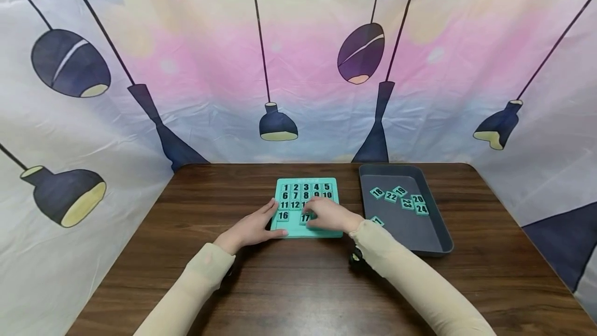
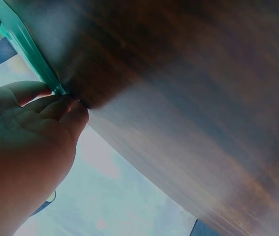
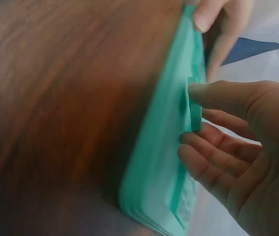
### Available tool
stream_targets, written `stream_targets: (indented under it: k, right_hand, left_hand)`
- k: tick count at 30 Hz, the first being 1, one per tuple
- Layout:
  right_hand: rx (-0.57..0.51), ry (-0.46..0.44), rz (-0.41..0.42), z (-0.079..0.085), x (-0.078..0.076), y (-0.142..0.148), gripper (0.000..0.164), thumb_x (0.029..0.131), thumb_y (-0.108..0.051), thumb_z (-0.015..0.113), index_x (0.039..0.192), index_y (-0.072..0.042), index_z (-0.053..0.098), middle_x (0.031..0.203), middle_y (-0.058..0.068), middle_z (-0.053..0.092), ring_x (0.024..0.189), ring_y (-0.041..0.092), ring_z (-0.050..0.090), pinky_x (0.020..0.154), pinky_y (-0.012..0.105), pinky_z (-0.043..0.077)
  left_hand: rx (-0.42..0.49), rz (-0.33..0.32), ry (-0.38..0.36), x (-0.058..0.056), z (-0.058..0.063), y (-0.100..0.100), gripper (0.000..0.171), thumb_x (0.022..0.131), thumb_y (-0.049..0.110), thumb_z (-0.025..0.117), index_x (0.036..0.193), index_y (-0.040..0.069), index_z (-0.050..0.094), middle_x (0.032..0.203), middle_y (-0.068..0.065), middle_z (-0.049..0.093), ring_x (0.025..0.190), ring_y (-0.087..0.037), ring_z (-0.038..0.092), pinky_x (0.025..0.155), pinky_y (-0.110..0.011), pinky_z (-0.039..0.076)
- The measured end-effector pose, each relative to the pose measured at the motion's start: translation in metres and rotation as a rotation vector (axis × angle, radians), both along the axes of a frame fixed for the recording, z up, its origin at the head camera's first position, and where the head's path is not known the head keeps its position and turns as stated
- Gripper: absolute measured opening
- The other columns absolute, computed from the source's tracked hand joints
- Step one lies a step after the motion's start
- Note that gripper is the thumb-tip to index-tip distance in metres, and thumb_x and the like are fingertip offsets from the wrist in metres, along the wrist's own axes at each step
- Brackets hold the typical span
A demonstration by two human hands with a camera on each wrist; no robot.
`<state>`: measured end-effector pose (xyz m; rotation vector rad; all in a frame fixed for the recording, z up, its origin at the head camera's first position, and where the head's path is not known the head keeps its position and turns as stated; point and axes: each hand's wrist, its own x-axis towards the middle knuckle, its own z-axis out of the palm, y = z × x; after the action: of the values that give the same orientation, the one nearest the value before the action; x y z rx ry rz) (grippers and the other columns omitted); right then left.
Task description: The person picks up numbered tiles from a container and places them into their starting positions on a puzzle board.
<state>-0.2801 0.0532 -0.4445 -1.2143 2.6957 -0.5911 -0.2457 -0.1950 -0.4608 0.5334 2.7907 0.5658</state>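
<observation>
A turquoise number board [image 1: 308,233] lies on the table with number tiles set in rows, 1 to 5 along the top. My left hand [image 1: 254,226] holds the board's left side, its thumb at the near left corner and fingers along the edge. In the left wrist view, the fingers [image 2: 75,115] bend against the green rim. My right hand [image 1: 332,215] pinches the number 17 tile [image 1: 305,218] over the bottom row, right of the 16 tile [image 1: 283,215]. In the right wrist view, that tile [image 3: 195,110] stands tilted between thumb and fingers, close over the board.
Right of the board is a dark grey tray [image 1: 431,240] with several loose number tiles, among them the 18 tile [image 1: 377,192] and 24 tile [image 1: 422,209]. One tile in it is partly hidden by my right wrist. A patterned cloth [image 1: 210,92] hangs behind the wooden table [image 1: 210,185].
</observation>
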Motion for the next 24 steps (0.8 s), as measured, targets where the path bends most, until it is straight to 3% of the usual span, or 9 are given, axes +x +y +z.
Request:
stream_targets:
  k: [7,24]
  right_hand:
    - [-0.033,-0.001,-0.031,-0.01,-0.003,-0.014,0.029,0.088,-0.017,0.066,0.116,-0.01,0.065,0.108,0.002,0.058,0.084,0.011,0.055,0.073,0.028,0.047]
    - [-0.088,-0.039,-0.078,-0.011,-0.004,-0.03,0.031,0.088,-0.015,0.066,0.119,-0.012,0.064,0.108,0.003,0.055,0.077,0.007,0.052,0.066,0.023,0.046]
  left_hand:
    - [-0.002,-0.013,0.003,-0.001,0.001,-0.001,0.096,0.08,0.068,0.053,0.15,0.014,0.016,0.155,-0.005,0.007,0.136,-0.025,0.023,0.101,-0.045,0.032]
    - [-0.006,-0.013,-0.004,-0.001,0.001,0.0,0.097,0.079,0.069,0.052,0.15,0.014,0.014,0.155,-0.006,0.006,0.136,-0.027,0.025,0.101,-0.046,0.033]
